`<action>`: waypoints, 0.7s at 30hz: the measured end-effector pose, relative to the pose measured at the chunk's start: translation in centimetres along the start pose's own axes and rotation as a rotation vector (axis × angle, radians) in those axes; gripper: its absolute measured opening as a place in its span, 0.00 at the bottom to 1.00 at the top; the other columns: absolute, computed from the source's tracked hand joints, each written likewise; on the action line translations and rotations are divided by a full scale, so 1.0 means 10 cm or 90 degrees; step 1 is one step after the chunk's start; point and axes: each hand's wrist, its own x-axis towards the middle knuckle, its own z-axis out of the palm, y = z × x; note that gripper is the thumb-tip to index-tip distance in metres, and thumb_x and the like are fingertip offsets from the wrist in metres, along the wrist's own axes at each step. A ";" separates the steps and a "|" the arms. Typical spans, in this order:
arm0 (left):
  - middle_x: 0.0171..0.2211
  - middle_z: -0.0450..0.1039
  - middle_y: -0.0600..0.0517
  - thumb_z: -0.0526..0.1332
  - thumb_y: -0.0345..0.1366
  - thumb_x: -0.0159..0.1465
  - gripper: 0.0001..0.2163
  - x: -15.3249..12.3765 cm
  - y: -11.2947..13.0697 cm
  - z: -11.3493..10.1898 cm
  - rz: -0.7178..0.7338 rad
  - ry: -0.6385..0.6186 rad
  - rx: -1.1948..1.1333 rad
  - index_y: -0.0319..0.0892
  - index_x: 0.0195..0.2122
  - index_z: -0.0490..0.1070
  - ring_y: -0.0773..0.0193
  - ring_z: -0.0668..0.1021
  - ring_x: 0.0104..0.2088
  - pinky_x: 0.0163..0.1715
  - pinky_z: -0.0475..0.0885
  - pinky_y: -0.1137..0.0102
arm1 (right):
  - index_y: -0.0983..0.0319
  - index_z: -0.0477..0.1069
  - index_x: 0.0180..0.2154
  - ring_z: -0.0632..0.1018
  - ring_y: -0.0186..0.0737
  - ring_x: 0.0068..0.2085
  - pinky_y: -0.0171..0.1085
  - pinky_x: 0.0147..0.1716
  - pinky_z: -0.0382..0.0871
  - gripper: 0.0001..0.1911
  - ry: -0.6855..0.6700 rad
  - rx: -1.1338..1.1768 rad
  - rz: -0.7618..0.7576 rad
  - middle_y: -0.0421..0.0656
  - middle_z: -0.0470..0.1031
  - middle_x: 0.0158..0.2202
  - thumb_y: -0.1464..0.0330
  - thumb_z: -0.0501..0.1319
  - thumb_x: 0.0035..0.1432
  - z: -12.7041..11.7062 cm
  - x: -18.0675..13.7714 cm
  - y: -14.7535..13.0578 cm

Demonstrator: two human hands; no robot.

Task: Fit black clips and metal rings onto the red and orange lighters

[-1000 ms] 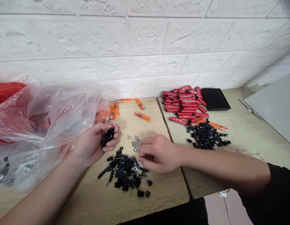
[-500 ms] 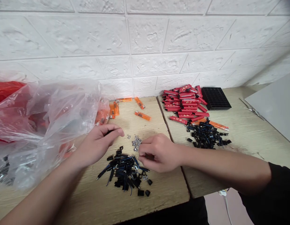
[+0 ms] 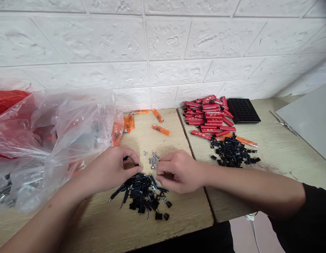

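Note:
My left hand (image 3: 114, 168) is curled low over the table. Its thumb and index finger close around a small black part (image 3: 136, 165), and something dark shows in the curl of the fingers. My right hand (image 3: 178, 171) has its fingers pinched together beside a small heap of shiny metal bits (image 3: 154, 160); whatever it holds is hidden. Just below both hands spreads a pile of black parts with blue wires (image 3: 141, 191), with black caps (image 3: 158, 216) at its near edge.
A clear plastic bag (image 3: 73, 119) with orange and red pieces fills the left. Orange lighters (image 3: 161, 129) lie near the wall. To the right are red lighter shells (image 3: 210, 116), a black grid tray (image 3: 243, 110), another black-part pile (image 3: 232, 151) and tweezers (image 3: 284, 123).
My left hand has moved down toward the black pile, its thumb and index finger now at a small black part that lay on the table. My right hand has stayed nearly still.

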 end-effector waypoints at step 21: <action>0.26 0.55 0.57 0.68 0.37 0.70 0.11 0.12 0.16 0.02 -0.230 -0.029 -0.905 0.40 0.33 0.69 0.74 0.58 0.20 0.15 0.55 0.79 | 0.60 0.67 0.31 0.66 0.32 0.27 0.35 0.29 0.59 0.10 -0.012 -0.018 0.001 0.38 0.70 0.26 0.67 0.59 0.67 0.00 0.00 0.00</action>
